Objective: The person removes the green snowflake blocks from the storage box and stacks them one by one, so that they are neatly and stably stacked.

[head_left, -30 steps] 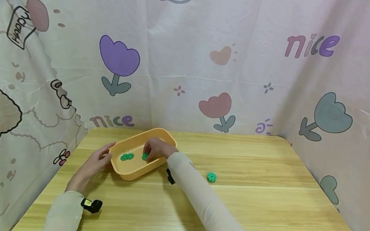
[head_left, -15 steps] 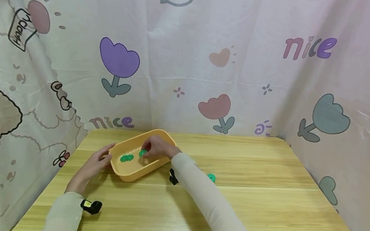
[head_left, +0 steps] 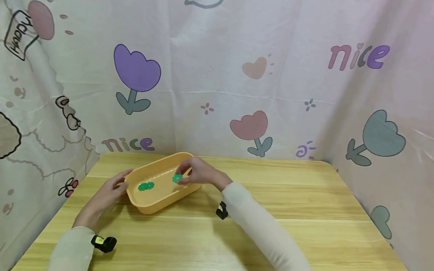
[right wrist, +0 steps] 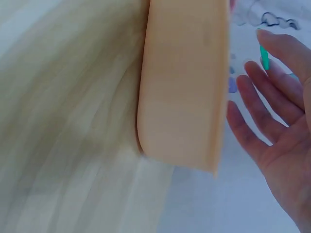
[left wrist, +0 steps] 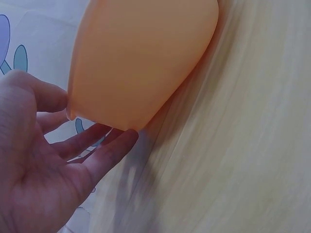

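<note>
A yellow plastic box [head_left: 160, 202] lies slantwise on the table in the head view. My left hand [head_left: 107, 193] holds its left end, the thumb at the rim and the fingers by the end wall; the left wrist view shows this hand [left wrist: 53, 160] close up. Above the box's right half, my right hand [head_left: 201, 172] pinches a green notched snowflake disc [head_left: 177, 178] between thumb and fingertips. Edge-on in the right wrist view, that disc [right wrist: 264, 57] shows as a thin strip. Green snowflake discs [head_left: 146, 186] lie side by side on the box floor at left.
The wooden table [head_left: 180, 249] reaches back to a printed curtain [head_left: 207, 48], which also hangs at both sides. Black wrist cameras [head_left: 104, 244] are worn on both arms. My right sleeve [head_left: 270, 234] crosses the table's right part.
My right hand has lifted the disc slightly and moved right with it. The loose disc on the table is now hidden by the right arm. My left hand stays at the box.
</note>
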Available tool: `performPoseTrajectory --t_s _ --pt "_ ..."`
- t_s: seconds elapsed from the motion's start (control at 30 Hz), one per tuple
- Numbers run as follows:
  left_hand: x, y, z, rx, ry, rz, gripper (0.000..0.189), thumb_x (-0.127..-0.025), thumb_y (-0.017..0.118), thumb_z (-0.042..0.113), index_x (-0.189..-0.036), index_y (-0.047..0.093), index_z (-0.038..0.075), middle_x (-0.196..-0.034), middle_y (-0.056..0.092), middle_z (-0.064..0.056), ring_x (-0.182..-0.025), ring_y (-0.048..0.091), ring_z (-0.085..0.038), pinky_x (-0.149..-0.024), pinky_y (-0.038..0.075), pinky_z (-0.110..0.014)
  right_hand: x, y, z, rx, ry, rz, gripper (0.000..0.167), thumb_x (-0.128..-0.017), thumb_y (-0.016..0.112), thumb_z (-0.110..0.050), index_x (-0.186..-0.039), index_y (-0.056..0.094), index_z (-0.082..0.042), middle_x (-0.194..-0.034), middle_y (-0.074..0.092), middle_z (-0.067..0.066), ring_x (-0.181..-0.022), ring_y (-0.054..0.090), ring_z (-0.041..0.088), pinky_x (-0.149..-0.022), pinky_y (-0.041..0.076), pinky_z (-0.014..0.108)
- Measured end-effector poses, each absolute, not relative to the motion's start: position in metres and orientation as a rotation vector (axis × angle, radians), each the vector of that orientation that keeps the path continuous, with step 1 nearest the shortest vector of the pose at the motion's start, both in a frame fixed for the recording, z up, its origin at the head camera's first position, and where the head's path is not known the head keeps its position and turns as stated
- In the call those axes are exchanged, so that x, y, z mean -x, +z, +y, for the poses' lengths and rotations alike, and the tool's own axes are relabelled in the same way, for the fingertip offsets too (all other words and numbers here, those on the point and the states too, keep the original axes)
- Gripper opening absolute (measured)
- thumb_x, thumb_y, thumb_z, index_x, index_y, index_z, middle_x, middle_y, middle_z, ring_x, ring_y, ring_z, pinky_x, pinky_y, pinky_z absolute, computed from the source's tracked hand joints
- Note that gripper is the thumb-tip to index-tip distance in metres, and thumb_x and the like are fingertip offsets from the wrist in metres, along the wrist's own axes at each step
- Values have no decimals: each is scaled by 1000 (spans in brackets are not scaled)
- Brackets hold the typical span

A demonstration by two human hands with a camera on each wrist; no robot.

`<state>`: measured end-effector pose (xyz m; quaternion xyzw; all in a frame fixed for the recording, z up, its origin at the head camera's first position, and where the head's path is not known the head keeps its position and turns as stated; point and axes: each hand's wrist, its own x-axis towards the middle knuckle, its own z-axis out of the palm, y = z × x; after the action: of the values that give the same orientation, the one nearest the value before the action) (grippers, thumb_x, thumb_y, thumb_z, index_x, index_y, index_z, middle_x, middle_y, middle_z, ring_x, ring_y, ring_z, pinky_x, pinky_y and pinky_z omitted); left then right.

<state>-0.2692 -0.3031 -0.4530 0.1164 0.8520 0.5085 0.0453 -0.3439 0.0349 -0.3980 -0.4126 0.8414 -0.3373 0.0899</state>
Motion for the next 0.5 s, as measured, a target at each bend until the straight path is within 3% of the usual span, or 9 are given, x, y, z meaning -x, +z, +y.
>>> performPoseTrajectory --t_s 0.2,0.33,0.5 --pt "268 -452 -304 -349 1547 2605 59 -113 42 21 -164 19 0 -147 41 -39 -108 53 8 -93 59 -23 325 -390 63 1209 -1023 2515 24 -89 82 -20 -111 77 -10 -111 77 2 -106 68 14 -96 61 40" --pt "268 -453 -304 -328 1537 2596 60 -113 42 21 -164 19 2 -147 41 -38 -113 55 0 -93 58 -24 316 -390 82 1221 -1028 2525 26 -89 82 -17 -112 77 -8 -115 77 6 -110 68 23 -97 60 47" --pt "270 -453 -304 -320 1516 2610 60 -112 43 22 -164 19 2 -147 42 -38 -119 58 -15 -93 58 -23 307 -392 109 1235 -980 2574 27 -89 82 -17 -114 76 -9 -119 76 7 -114 68 25 -98 60 48"
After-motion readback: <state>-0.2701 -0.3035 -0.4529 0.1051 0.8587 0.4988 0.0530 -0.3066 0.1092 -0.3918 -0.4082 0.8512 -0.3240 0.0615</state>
